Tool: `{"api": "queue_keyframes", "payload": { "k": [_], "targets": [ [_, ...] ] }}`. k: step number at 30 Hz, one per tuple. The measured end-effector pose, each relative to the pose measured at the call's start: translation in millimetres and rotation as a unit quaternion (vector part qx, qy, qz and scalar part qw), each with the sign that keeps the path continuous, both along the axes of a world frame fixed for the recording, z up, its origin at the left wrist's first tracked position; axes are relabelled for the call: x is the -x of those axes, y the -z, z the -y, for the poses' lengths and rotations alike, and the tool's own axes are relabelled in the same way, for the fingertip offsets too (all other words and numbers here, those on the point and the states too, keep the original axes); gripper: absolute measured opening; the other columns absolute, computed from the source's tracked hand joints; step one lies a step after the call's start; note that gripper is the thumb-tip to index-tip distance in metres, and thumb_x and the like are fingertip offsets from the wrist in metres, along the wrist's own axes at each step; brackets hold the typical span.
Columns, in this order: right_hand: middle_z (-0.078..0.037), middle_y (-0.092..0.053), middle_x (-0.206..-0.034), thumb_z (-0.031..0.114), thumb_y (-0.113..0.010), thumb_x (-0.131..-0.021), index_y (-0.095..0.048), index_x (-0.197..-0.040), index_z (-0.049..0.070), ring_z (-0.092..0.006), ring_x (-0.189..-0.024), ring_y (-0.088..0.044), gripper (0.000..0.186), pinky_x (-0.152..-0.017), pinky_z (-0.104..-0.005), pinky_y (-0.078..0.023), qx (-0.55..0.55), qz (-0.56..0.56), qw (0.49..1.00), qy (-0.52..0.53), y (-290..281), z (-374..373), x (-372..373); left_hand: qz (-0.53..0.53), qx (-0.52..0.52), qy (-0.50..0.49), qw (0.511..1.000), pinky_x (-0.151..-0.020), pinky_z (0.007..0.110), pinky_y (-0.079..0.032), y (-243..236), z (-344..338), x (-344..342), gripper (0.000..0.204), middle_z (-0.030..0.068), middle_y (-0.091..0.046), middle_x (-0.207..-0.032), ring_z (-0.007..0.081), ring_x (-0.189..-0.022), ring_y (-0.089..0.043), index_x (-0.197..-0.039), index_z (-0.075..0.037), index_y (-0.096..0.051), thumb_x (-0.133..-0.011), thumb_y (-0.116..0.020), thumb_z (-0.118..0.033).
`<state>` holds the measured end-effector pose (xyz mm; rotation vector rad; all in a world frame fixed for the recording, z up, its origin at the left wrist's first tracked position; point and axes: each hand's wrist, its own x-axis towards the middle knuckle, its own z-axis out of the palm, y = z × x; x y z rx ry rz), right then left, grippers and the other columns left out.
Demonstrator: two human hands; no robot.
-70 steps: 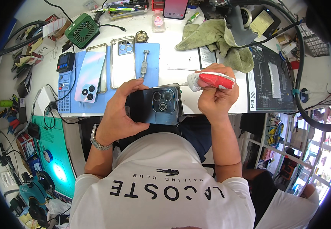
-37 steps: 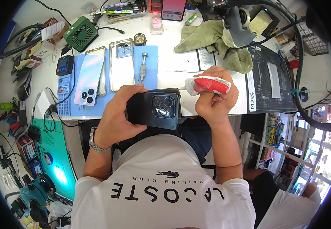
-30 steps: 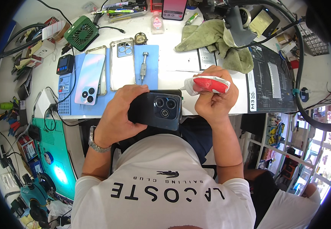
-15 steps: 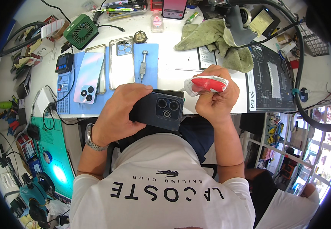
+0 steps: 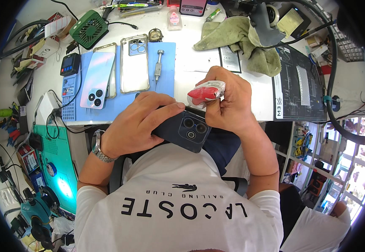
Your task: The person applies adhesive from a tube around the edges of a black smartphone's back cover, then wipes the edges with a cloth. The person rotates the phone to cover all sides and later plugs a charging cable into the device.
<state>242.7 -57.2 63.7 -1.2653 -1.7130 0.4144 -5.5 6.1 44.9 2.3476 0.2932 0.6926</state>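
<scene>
**Tube at phone edge, both hands loaded**

Head view: my left hand (image 5: 138,122) is clamping a dark phone (image 5: 176,133), camera side up, mostly past the near edge of the desk (image 5: 261,98). My right hand (image 5: 233,101) is pinching a red-and-white tube (image 5: 205,93) at the phone's far long side, tip hidden. Risks: oversqueezing could be smearing the phone's back; a slackening left grip could be dropping it.

1. Bright light bleaches the table (image 5: 186,40) beyond the held phone (image 5: 178,133) nearly to white.
2. Left of the held phone, a blown-out spot of glare burns on the teal mat (image 5: 55,147).
3. Far right of the held phone, the shelves (image 5: 319,170) stand against overexposed brightness.
4. The held phone looks fairly sharp; outward from it, straight edges bow, detail softens, and the corners go black.
</scene>
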Motion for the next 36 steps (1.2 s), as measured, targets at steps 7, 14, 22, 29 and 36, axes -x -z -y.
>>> {"api": "queue_keyframes", "payload": {
  "k": [7, 14, 22, 29, 36],
  "targets": [
    [-0.007, -0.065, -0.076, -0.008, -0.06, -0.07, -0.07, -0.085, 0.01, -0.0281, -0.063, -0.064, 0.026, -0.06, -0.0357, -0.051, -0.012, -0.001, 1.0, 0.023, -1.7, 7.0, -10.9, 0.005, 0.063, -0.033, 0.997, -0.102, 0.042, -0.053, 10.3, -2.8, 9.8, 0.088, 0.012, -0.067, -0.131, 0.0347, -0.117, -0.064, -0.14, -0.007, -0.059, -0.059, -0.091, 0.0],
    [-0.007, -0.067, -0.077, -0.005, -0.061, -0.074, -0.071, -0.084, 0.009, -0.0243, -0.062, -0.065, 0.019, -0.058, -0.0322, -0.05, -0.033, -0.023, 0.998, 0.057, 3.8, 16.0, -19.1, 0.008, 0.148, -0.05, 0.988, -0.105, 0.04, -0.053, 17.3, -1.3, 12.2, 0.093, 0.0138, -0.068, -0.13, 0.0346, -0.119, -0.066, -0.143, -0.005, -0.056, -0.057, -0.092, 0.001],
    [-0.01, -0.065, -0.074, -0.005, -0.058, -0.072, -0.066, -0.084, 0.001, -0.022, -0.059, -0.06, 0.016, -0.055, -0.0298, -0.047, -0.134, -0.015, 0.989, 0.061, 6.9, 14.1, -24.8, 0.012, 0.131, -0.039, 0.991, -0.108, 0.045, -0.052, 21.7, -3.7, 10.9, 0.111, 0.0196, -0.068, -0.129, 0.0331, -0.121, -0.068, -0.151, -0.005, -0.042, -0.054, -0.095, -0.003],
    [-0.01, -0.065, -0.073, -0.006, -0.057, -0.069, -0.063, -0.082, 0.001, -0.0228, -0.058, -0.06, 0.017, -0.055, -0.03, -0.048, -0.136, -0.015, 0.988, 0.068, 8.2, 15.1, -25.0, 0.011, 0.149, -0.058, 0.987, -0.111, 0.044, -0.049, 25.9, -0.9, 10.0, 0.114, 0.0198, -0.067, -0.129, 0.0313, -0.123, -0.066, -0.153, -0.004, -0.039, -0.053, -0.095, -0.003],
    [-0.011, -0.065, -0.073, -0.007, -0.056, -0.063, -0.062, -0.083, 0.001, -0.0254, -0.057, -0.059, 0.022, -0.055, -0.0309, -0.047, -0.143, -0.017, 0.988, 0.063, 12.0, 15.8, -24.3, 0.038, 0.19, -0.106, 0.975, -0.107, 0.042, -0.051, 28.4, 2.5, 5.6, 0.11, 0.0149, -0.07, -0.126, 0.0289, -0.118, -0.068, -0.151, -0.006, -0.045, -0.052, -0.093, -0.004]
  ]
}}
